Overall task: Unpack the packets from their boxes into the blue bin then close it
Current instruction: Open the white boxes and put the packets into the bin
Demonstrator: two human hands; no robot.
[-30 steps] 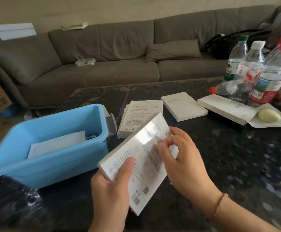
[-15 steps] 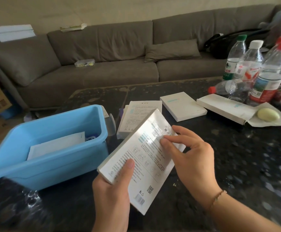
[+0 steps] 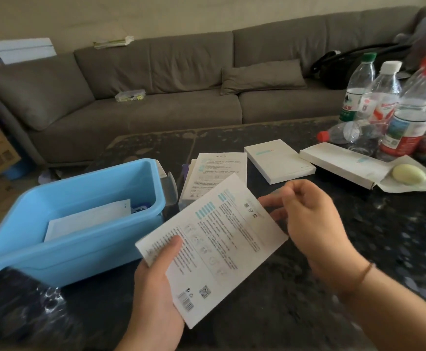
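The flat white box [image 3: 214, 247] is held at its corner by the left hand [image 3: 156, 282]; its far end is pinched by the right hand [image 3: 313, 224]. It looks light and stiff, best held by its edges.

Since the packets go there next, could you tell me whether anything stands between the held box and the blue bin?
Nothing visible does. The left hand holds the white box just right of the blue bin, whose top is open, with one white packet already inside.
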